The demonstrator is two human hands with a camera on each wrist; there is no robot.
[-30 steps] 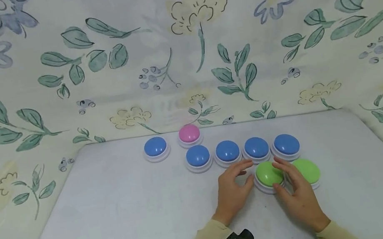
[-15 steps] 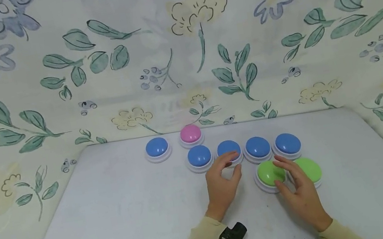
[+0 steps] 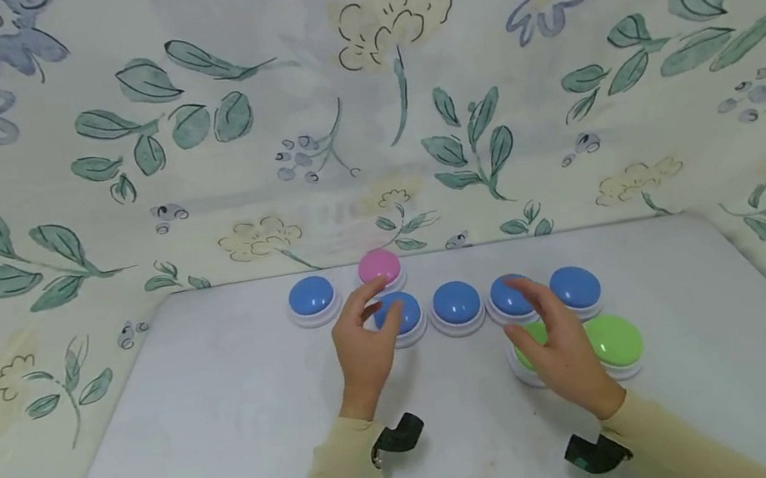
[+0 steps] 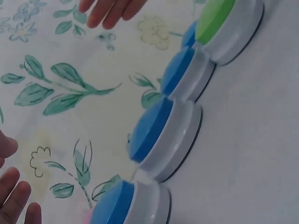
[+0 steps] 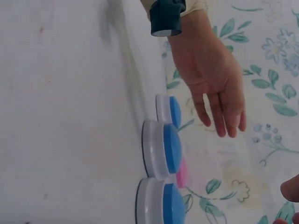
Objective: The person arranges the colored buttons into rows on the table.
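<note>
My left hand (image 3: 364, 352) hovers with curved, spread fingers over a blue push button (image 3: 408, 316) on a white round base, partly covering it. Just behind that button is a pink one (image 3: 378, 265). My right hand (image 3: 566, 360) is raised over a green button (image 3: 537, 331), hiding much of it, and its fingers overlap a blue button (image 3: 504, 298). Beside that hand sits a second green button (image 3: 616, 340). Neither hand holds anything. In the left wrist view, the left fingers (image 4: 16, 196) are apart from the blue buttons (image 4: 152, 130).
More blue buttons stand in the row, one in the middle (image 3: 456, 303) and one at its right end (image 3: 575, 288). Another blue button (image 3: 311, 295) sits apart at the back left. A flowered cloth (image 3: 302, 117) rises behind the white table (image 3: 233, 433).
My left hand has moved left from beside the near green button to the leftmost button of the blue row. The right hand has left the green button's side, moving up and slightly left.
</note>
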